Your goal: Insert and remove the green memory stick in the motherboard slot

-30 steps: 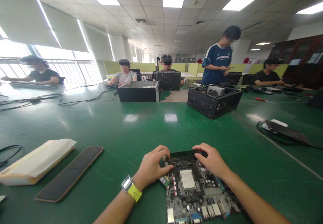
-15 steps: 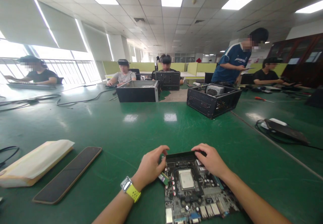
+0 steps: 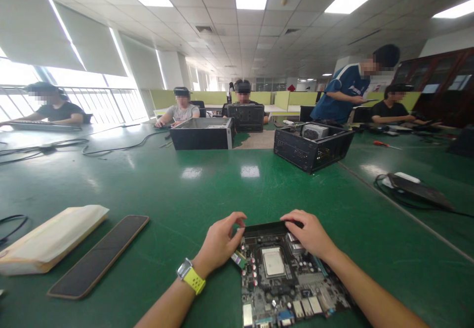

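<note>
A bare motherboard [image 3: 285, 288] with a silver processor lies on the green table [image 3: 222, 185] just in front of me. Along its far edge runs a black memory strip [image 3: 264, 229]. My left hand [image 3: 221, 241], with a yellow-banded watch on the wrist, is curled around the strip's left end, thumb and forefinger pinching there. My right hand [image 3: 310, 234] has bent fingers pressed on the strip's right end. Whether the strip is seated in its slot is hidden by the fingers.
A dark flat slab [image 3: 99, 256] and a beige padded envelope [image 3: 52, 241] lie to the left. Two open computer cases [image 3: 203, 134] [image 3: 313, 146] stand further back. A black device with cables [image 3: 418, 192] sits at right. Several people sit or stand at the far side.
Both hands stay on the strip's ends; the left fingers have shifted slightly. The standing person in blue at the back has moved to the right.
</note>
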`<state>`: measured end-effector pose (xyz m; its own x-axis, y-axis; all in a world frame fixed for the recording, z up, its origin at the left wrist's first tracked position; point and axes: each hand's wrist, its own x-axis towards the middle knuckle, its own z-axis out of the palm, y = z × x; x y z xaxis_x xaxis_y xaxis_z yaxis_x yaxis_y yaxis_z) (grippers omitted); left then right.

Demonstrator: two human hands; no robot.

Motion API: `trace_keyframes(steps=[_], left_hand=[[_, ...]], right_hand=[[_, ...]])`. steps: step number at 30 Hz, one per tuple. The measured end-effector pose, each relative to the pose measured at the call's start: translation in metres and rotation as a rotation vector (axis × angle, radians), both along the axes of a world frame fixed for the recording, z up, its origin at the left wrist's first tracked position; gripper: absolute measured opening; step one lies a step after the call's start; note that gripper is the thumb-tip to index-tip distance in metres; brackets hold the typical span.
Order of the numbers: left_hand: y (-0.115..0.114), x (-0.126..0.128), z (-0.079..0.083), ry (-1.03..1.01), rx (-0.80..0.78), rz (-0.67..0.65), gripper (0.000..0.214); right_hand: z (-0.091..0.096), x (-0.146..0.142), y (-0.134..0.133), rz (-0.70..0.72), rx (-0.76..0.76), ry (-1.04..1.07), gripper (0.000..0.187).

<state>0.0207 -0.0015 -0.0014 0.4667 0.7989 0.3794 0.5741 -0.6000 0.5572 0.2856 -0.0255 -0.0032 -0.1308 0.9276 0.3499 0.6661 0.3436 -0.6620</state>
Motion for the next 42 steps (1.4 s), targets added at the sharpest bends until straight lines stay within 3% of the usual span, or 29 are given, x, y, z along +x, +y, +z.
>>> trace_keyframes(steps=[34, 39, 42], left_hand=[[0.001, 0.0, 0.0, -0.001, -0.03, -0.003, 0.029], [0.001, 0.0, 0.0, -0.008, -0.034, -0.002, 0.03], [0.001, 0.0, 0.0, -0.031, -0.034, -0.01, 0.031]], right_hand=[[0.001, 0.002, 0.0, -0.029, -0.001, -0.012, 0.02], [0.031, -0.016, -0.023, -0.051, 0.104, -0.099, 0.016], [0.032, -0.05, -0.052, 0.153, 0.143, -0.259, 0.019]])
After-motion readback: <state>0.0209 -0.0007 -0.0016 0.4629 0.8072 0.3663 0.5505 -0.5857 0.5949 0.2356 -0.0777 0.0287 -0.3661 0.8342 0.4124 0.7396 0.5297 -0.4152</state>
